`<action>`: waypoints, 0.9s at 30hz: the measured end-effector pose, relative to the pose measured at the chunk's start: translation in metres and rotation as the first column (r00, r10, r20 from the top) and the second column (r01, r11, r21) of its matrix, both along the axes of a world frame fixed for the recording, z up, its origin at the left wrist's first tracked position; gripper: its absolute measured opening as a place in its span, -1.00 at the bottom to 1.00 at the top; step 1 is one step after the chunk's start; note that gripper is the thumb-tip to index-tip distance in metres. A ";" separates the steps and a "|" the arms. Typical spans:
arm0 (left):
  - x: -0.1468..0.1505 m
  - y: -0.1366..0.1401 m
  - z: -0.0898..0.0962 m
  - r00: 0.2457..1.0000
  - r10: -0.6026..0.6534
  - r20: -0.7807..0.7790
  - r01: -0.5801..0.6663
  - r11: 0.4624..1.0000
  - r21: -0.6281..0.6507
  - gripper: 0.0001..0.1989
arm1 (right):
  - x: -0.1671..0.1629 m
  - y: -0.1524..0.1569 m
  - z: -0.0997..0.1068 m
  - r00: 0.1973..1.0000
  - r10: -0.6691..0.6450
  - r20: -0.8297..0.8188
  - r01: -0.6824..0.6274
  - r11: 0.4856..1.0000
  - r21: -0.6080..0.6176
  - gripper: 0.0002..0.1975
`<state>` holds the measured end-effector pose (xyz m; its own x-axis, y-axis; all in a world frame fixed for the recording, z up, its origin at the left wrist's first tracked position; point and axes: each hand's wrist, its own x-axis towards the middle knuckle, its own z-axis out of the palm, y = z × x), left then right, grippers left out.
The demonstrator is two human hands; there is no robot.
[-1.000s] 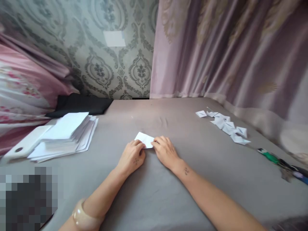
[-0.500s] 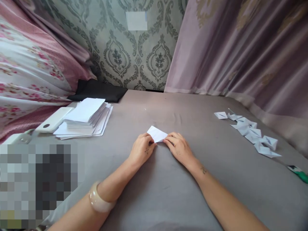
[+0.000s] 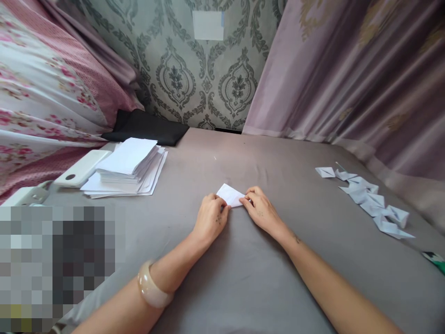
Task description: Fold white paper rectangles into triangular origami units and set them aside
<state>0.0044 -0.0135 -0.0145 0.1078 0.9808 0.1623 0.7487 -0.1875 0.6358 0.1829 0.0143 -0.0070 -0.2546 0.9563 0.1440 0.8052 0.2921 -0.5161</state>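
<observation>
A small folded sheet of white paper (image 3: 231,195) lies on the grey cloth surface in the middle, between both hands. My left hand (image 3: 210,217) pinches its left lower edge, thumb and fingers closed together. On the opposite side, the fingers of my right hand (image 3: 260,208) close on the paper's right corner. Parts of the paper's near edge are covered by the fingertips. A pale bangle sits on my left wrist.
At the left stands a stack of white paper (image 3: 127,160), beside a white flat object with a dark round spot (image 3: 83,169). Black cloth (image 3: 149,126) lies behind it. Several folded white paper pieces (image 3: 373,202) spread along the right, with a green item (image 3: 434,260) nearer the edge.
The view has shifted slightly, so most things appear a little further right. Both hands keep hold of the folded paper; its shape looks about the same.
</observation>
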 end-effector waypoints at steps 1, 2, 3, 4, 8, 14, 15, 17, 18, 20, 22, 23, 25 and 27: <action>0.000 0.000 0.000 1.000 0.000 0.000 0.000 1.000 0.008 -0.85 | -0.001 0.000 0.000 1.000 -0.016 0.017 0.016 1.000 0.011 -0.74; 0.000 0.000 0.000 1.000 -0.002 0.001 0.002 1.000 0.015 -0.84 | -0.003 0.000 -0.001 0.999 -0.032 0.032 0.031 0.999 0.020 -0.74; 0.000 0.000 -0.001 1.000 -0.004 0.003 0.004 1.000 0.018 -0.84 | -0.004 0.000 -0.001 0.998 -0.046 0.044 0.044 0.999 0.028 -0.75; 0.000 0.000 -0.001 1.000 -0.004 0.005 0.004 1.000 0.018 -0.83 | -0.004 -0.001 -0.002 0.997 -0.056 0.053 0.054 0.998 0.034 -0.75; 0.001 0.000 -0.001 1.000 0.003 0.008 -0.004 1.000 0.005 -0.81 | -0.005 0.000 -0.004 0.994 -0.066 0.084 0.061 0.997 0.055 -0.75; 0.002 0.002 -0.003 1.000 0.019 -0.018 -0.018 1.000 0.022 -0.80 | -0.006 0.001 -0.004 0.991 -0.070 0.115 0.063 0.996 0.064 -0.75; 0.002 0.003 -0.004 1.000 0.019 -0.025 -0.018 1.000 0.021 -0.79 | -0.007 0.000 -0.003 0.990 -0.071 0.123 0.064 0.996 0.061 -0.75; 0.002 0.003 -0.004 0.999 0.019 -0.034 -0.018 1.000 0.022 -0.79 | -0.008 0.000 -0.001 0.986 -0.080 0.146 0.073 0.996 0.054 -0.75; 0.002 0.003 -0.005 0.999 0.016 -0.034 -0.016 1.000 0.024 -0.80 | -0.009 -0.001 -0.001 0.984 -0.085 0.159 0.078 0.996 0.050 -0.75; 0.002 0.003 -0.005 1.000 0.009 -0.028 -0.009 0.999 0.031 -0.80 | -0.010 -0.001 0.001 0.980 -0.089 0.179 0.083 0.996 0.042 -0.75; 0.002 0.003 -0.004 1.000 0.007 -0.021 -0.006 0.999 0.032 -0.81 | -0.010 -0.001 0.002 0.978 -0.091 0.185 0.086 0.996 0.035 -0.76; 0.002 0.003 -0.004 1.000 0.007 -0.018 -0.006 1.000 0.028 -0.81 | -0.010 -0.001 0.002 0.978 -0.091 0.186 0.086 0.996 0.032 -0.76; 0.002 0.004 -0.003 1.000 0.013 -0.018 -0.013 1.000 0.010 -0.81 | -0.010 -0.001 0.002 0.978 -0.094 0.185 0.090 0.995 0.031 -0.77; 0.003 0.005 -0.001 1.000 0.021 -0.019 -0.021 1.000 -0.012 -0.82 | -0.010 -0.001 0.003 0.978 -0.097 0.185 0.092 0.995 0.034 -0.78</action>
